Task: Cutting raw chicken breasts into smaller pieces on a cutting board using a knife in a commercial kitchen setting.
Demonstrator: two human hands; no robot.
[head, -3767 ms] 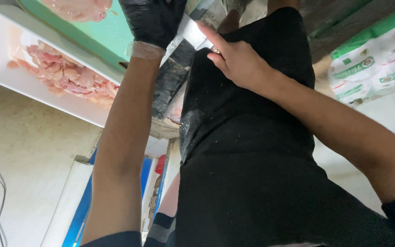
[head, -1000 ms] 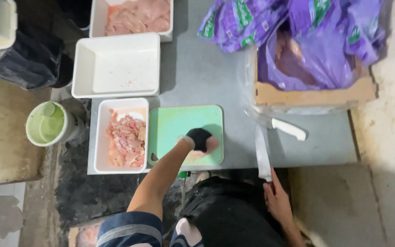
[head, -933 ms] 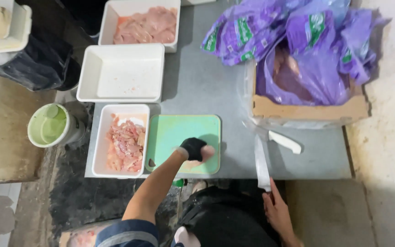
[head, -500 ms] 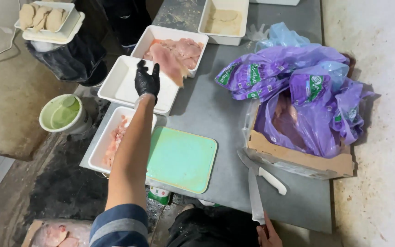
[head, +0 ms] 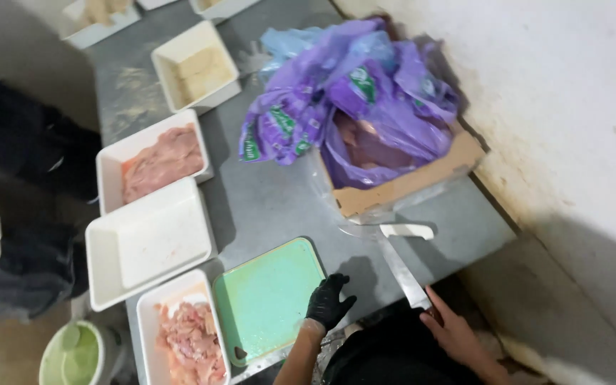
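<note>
The gloved left hand (head: pixel 329 302) rested with fingers spread on the near right edge of the green cutting board (head: pixel 269 299) on the desk (head: pixel 272 207). Right of the board, the bare right hand (head: pixel 453 332) gripped a long knife (head: pixel 402 272); keeping its blade pointed away from the board hand seemed wise.

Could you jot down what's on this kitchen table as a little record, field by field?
Left hand: black-gloved left hand resting at the edge of the green cutting board
Right hand: bare right hand gripping a long knife, blade lying on the grey table
Near tray: white tray of chopped raw meat, left of the board
Middle tray: empty white tray
Far tray: tray of pink meat
Box: cardboard box with purple bags
Other: second white-handled knife; green bucket
</note>
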